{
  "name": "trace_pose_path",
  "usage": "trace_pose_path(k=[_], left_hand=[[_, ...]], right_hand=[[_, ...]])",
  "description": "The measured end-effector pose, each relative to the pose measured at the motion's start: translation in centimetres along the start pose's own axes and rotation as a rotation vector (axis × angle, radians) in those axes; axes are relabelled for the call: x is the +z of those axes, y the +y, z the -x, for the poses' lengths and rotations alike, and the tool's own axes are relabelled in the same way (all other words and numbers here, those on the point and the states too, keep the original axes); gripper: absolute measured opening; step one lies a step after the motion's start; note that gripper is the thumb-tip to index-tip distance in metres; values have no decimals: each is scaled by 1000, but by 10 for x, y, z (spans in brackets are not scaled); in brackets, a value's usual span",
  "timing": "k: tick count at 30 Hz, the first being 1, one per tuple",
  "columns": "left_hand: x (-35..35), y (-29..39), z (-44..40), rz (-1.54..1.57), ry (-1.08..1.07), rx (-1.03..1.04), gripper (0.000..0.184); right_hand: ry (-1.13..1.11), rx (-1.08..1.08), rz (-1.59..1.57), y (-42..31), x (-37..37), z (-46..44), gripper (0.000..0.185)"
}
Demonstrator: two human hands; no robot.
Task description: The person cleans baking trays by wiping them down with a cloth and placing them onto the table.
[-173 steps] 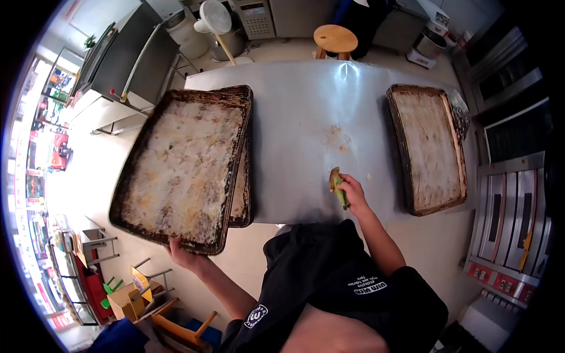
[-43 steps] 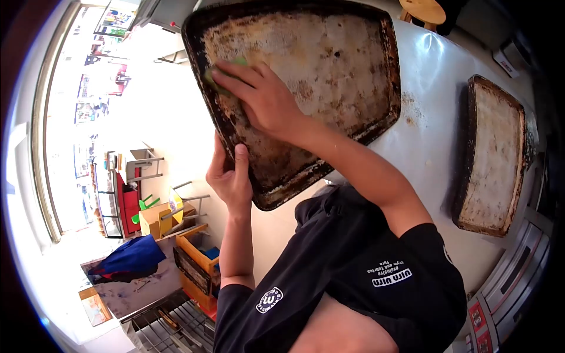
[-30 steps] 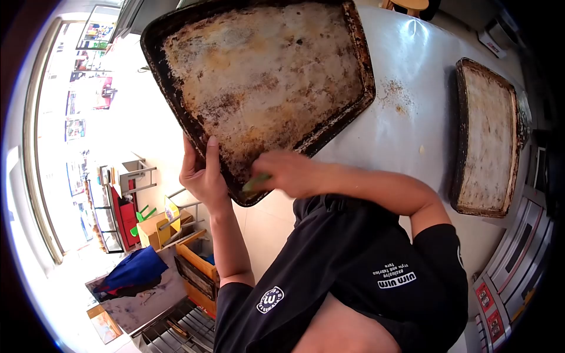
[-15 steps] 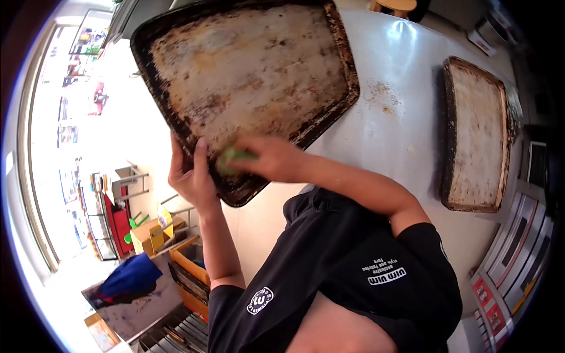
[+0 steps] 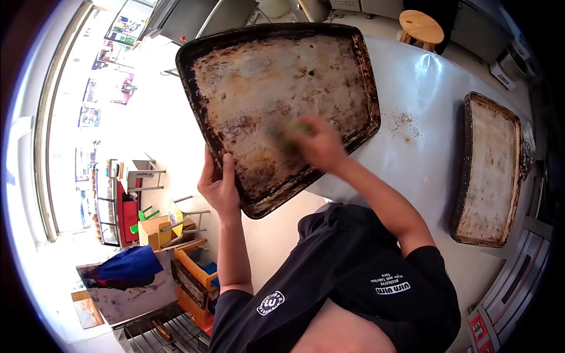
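Note:
A large stained baking tray (image 5: 253, 88) with dark, crusted rims is held up at a tilt over the left part of the metal table (image 5: 400, 159). My left hand (image 5: 219, 182) grips its near left edge, thumb over the rim. Pressed to the tray's middle, my right hand (image 5: 321, 146) is closed on a green cloth (image 5: 288, 132), both smeared by motion. Another tray (image 5: 489, 170) lies on the table at the right. Brown crumbs (image 5: 405, 126) are scattered between the two trays.
A round wooden stool (image 5: 421, 26) stands beyond the table, beside a person in dark clothes. Ovens (image 5: 506, 294) are at the lower right. Chairs, a cardboard box (image 5: 154, 231) and a blue cloth (image 5: 126, 267) are at the lower left.
My right hand has moved with the green cloth from the tray's near corner up to its middle. My left hand still holds the edge. The whole view has shifted, with more floor showing beyond the table.

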State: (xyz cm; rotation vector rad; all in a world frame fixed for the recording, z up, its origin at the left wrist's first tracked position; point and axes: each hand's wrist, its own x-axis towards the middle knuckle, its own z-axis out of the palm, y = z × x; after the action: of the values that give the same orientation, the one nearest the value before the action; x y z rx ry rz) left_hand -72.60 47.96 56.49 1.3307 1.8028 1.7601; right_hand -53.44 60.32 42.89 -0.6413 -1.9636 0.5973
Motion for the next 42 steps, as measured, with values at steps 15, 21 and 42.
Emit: trace_pose_path(k=[15, 21, 42], left_hand=[[4, 40, 18, -204, -35, 113, 53], [-7, 33, 35, -246, -20, 126, 56], [-21, 27, 50, -352, -46, 155, 50]], right_hand=[[454, -442, 20, -60, 7, -187, 30], [439, -355, 192, -36, -18, -205, 34], [453, 80, 344, 49, 12, -29, 30]])
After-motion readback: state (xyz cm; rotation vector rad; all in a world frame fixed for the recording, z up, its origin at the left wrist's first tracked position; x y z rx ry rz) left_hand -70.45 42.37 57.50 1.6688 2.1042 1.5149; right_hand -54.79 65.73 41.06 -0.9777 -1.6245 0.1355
